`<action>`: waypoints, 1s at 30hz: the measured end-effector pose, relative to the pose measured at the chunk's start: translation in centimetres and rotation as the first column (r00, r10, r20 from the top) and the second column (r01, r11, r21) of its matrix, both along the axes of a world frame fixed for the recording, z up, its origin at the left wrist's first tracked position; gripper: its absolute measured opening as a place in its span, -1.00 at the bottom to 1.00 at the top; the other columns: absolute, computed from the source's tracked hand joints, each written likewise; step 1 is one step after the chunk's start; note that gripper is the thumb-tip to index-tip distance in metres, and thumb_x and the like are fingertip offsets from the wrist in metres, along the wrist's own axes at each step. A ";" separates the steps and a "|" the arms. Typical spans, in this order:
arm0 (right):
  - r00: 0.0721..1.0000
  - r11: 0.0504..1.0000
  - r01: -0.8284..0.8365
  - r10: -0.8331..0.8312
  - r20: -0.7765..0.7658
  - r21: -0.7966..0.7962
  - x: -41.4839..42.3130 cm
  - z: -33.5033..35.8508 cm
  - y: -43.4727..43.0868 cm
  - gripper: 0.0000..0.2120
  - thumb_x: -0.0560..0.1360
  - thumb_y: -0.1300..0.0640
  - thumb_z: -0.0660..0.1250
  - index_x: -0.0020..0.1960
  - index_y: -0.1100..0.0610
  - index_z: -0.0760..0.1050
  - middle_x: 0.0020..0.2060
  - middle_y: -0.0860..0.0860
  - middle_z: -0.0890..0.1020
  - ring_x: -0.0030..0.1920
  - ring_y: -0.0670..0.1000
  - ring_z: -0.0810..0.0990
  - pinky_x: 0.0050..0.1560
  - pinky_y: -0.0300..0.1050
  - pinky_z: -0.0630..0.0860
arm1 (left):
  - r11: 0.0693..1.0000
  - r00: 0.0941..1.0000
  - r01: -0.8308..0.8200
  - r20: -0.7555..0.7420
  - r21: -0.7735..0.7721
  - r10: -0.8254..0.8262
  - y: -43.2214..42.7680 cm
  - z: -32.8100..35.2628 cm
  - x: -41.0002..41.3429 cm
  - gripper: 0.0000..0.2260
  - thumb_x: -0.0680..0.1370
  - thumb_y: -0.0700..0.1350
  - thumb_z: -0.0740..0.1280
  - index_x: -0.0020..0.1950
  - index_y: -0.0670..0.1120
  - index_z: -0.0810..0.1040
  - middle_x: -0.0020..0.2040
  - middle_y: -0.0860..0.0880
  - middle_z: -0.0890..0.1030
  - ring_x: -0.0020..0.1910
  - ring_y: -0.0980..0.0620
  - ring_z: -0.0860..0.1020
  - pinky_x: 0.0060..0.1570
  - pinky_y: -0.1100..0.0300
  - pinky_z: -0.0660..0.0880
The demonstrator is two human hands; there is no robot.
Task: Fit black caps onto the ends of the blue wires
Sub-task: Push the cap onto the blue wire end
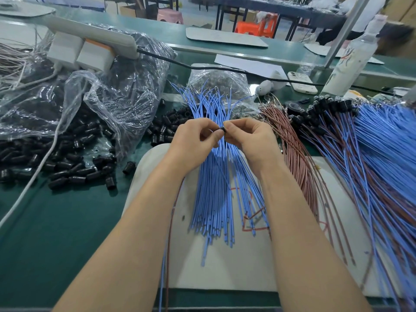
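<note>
Fingertips meet at centre: left hand [193, 140] and right hand [249, 136], fingers curled, both pinch cap [221, 131] above blue wires [216, 188] on pad [225, 266]. At 9 o'clock, loose caps [74, 158]; at 3 o'clock, capped wires [371, 154].

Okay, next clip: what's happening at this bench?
A person works bare-handed at a green bench. The left grip and right grip meet above a fanned bundle of blue wires, pinching a small black cap between the fingertips. Whether a wire end sits in it yet is too small to tell. Loose black caps spill from a clear bag on the left, and capped wires lie piled on the right.
</note>
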State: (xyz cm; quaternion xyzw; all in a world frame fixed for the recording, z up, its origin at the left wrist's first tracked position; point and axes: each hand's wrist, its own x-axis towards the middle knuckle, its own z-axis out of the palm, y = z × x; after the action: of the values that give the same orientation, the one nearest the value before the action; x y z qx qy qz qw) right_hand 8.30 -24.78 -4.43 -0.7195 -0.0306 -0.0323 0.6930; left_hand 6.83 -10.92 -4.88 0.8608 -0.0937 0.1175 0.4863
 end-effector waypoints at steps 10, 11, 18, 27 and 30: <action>0.989 0.915 0.005 0.056 -0.138 0.403 -0.2 0.7 0.8 -0.88 0.55 0.33 0.27 -0.12 0.24 0.56 -0.35 0.04 0.65 -0.33 -0.09 0.61 -0.15 -0.28 0.60 | 0.990 0.998 -0.044 0.031 -0.137 0.048 0.2 0.1 0.3 -0.93 0.55 -0.11 0.35 -0.06 -0.06 0.62 -0.30 0.06 0.65 -0.39 0.25 0.50 -0.27 0.36 0.38; 0.990 0.932 -0.005 0.056 -0.130 0.363 -0.1 0.7 0.7 -0.88 0.54 0.32 0.28 -0.12 0.23 0.57 -0.33 0.05 0.65 -0.30 -0.07 0.61 -0.12 -0.26 0.59 | 0.990 0.999 -0.049 0.013 -0.133 0.051 0.2 -0.1 0.3 -0.92 0.55 -0.10 0.35 -0.04 -0.07 0.62 -0.29 0.06 0.66 -0.41 0.26 0.49 -0.30 0.37 0.36; 1.000 0.997 -0.030 0.030 0.004 -0.074 0.1 0.2 -0.2 -0.90 0.55 0.24 0.32 -0.13 0.12 0.56 -0.28 -0.01 0.64 -0.27 -0.13 0.60 -0.18 -0.31 0.52 | 0.987 0.993 0.051 -0.093 -0.155 -0.066 0.0 0.1 0.1 -0.95 0.53 -0.16 0.37 -0.05 -0.11 0.60 -0.20 -0.04 0.68 -0.13 0.05 0.66 0.05 0.13 0.54; 0.996 0.984 -0.038 0.051 0.070 -0.173 0.3 0.0 -0.4 -0.84 0.60 0.18 0.23 -0.13 0.06 0.52 -0.28 -0.08 0.60 -0.28 -0.16 0.55 -0.18 -0.31 0.49 | 0.950 0.975 0.090 -0.166 -0.300 -0.145 0.0 0.8 -0.3 -0.92 0.54 -0.13 0.36 -0.05 -0.12 0.61 -0.23 0.00 0.69 -0.16 0.15 0.63 0.00 0.33 0.50; 0.996 0.991 -0.051 0.059 0.062 -0.125 0.3 0.0 -0.2 -0.84 0.61 0.19 0.22 -0.12 0.08 0.52 -0.28 -0.06 0.59 -0.27 -0.14 0.54 -0.18 -0.28 0.47 | 0.936 0.970 0.085 -0.186 -0.342 -0.156 0.2 1.0 -0.3 -0.90 0.53 -0.11 0.37 -0.05 -0.13 0.63 -0.25 0.01 0.69 -0.17 0.19 0.63 -0.05 0.44 0.48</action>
State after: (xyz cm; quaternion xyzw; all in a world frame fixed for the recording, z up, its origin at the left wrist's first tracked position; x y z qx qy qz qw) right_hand 8.64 -25.01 -4.45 -0.7584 -0.0752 -0.0347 0.6465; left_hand 6.55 -10.73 -3.87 0.7667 -0.0735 0.0096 0.6377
